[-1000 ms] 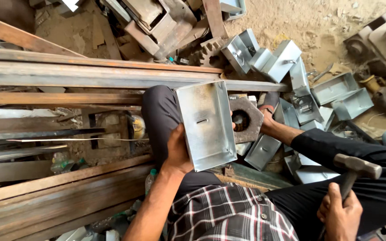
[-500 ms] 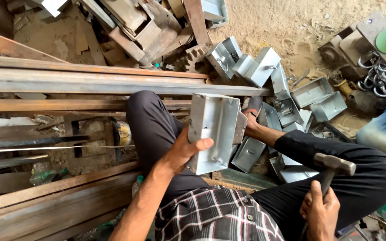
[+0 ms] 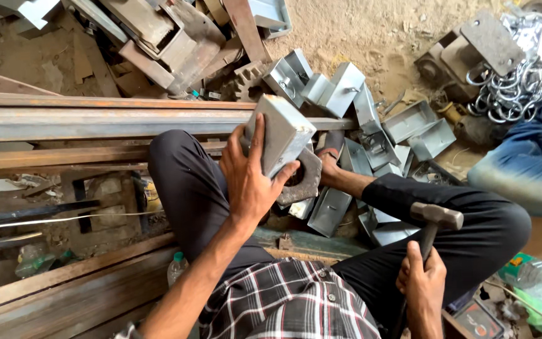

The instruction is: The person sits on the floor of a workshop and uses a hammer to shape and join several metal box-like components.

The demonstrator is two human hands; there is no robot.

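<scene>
Now the left hand (image 3: 252, 182) wraps its fingers around the grey metal box (image 3: 281, 133), held tilted just above the holed block (image 3: 301, 179), while the right hand (image 3: 423, 285), closed around the hammer (image 3: 433, 223), waits well right of the box and lower.

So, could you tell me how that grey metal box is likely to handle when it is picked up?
The box looks like folded sheet metal, so probably stiff and light for its size: the left hand alone holds it tilted. Its flat sides should keep it from rolling. The smooth grey faces might be a little slippery, and folded edges may be sharp on bare fingers.
</scene>
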